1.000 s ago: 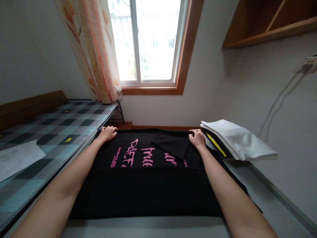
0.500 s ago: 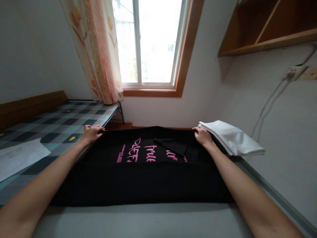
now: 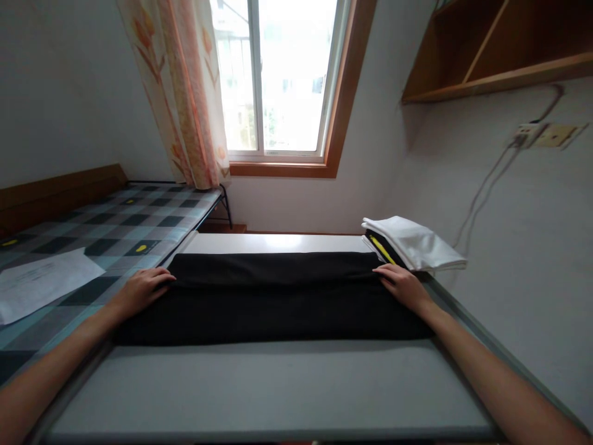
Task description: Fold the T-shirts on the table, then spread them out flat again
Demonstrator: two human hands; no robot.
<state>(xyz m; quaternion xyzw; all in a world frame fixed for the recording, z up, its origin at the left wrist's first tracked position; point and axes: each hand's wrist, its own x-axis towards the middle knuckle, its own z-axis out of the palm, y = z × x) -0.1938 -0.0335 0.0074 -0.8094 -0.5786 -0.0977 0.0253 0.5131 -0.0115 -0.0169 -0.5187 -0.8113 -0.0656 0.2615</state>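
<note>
A black T-shirt lies folded into a long, wide strip across the white tabletop, its upper layer's edge running sideways along the middle. No lettering shows on it now. At the strip's left end, my left hand has its fingers closed on the folded layer's corner. My right hand pinches the opposite corner, close to a stack of folded clothes. On top of that stack is a white folded cloth, with black and yellow layers below it.
To the left is a bed with a checked mattress, with a sheet of paper lying on it. A curtain hangs by the window. On the right wall are a wooden shelf and a socket with a cable.
Both hands have brought the T-shirt's far edge down toward me, covering the pink lettering. The far part of the tabletop now shows.
</note>
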